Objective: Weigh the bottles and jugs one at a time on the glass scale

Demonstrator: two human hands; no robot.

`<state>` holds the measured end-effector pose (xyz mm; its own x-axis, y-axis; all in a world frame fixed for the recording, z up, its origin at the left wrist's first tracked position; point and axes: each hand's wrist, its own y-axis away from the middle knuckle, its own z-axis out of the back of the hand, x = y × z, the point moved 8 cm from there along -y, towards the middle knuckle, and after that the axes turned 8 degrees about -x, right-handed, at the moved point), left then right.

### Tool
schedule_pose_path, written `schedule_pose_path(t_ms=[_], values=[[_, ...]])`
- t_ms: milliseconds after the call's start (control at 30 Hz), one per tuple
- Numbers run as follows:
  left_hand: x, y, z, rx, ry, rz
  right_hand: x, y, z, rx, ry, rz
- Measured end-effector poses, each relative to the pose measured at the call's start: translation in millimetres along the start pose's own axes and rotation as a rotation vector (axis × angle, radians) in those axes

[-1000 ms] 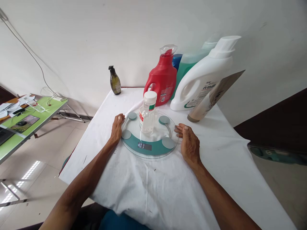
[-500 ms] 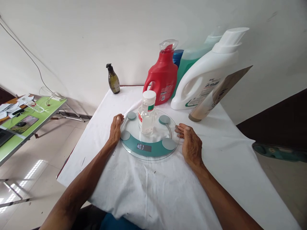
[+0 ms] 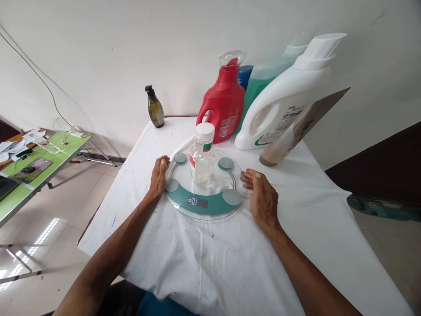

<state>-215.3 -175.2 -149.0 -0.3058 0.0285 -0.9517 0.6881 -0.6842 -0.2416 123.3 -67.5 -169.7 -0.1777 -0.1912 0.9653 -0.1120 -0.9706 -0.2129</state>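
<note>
Since the earlier frame your hands barely moved; only digits lit on the scale point(image 3: 204, 186). Your left hand point(image 3: 158, 177) lay flat and relaxed against the scale's left rim, your right hand point(image 3: 261, 196) flat beside its right rim, neither grasping. The clear bottle point(image 3: 201, 153) stood upright at the scale's centre, detergent jugs point(image 3: 263, 105) behind it.

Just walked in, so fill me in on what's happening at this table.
A person sits at a white-covered table with a round glass scale in front of them. A small clear bottle with a white cap stands upright on it, and the display is lit. The left hand and right hand lie flat beside the scale's rim. Big detergent jugs stand behind.
</note>
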Motion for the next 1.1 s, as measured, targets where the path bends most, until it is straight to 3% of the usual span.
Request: schedule_pose_path(t_ms=[1100], values=[[-3.2,1.8,-0.8,0.028,-0.079,-0.041,-0.2,0.0,-0.5,0.003,-0.01,-0.008]])
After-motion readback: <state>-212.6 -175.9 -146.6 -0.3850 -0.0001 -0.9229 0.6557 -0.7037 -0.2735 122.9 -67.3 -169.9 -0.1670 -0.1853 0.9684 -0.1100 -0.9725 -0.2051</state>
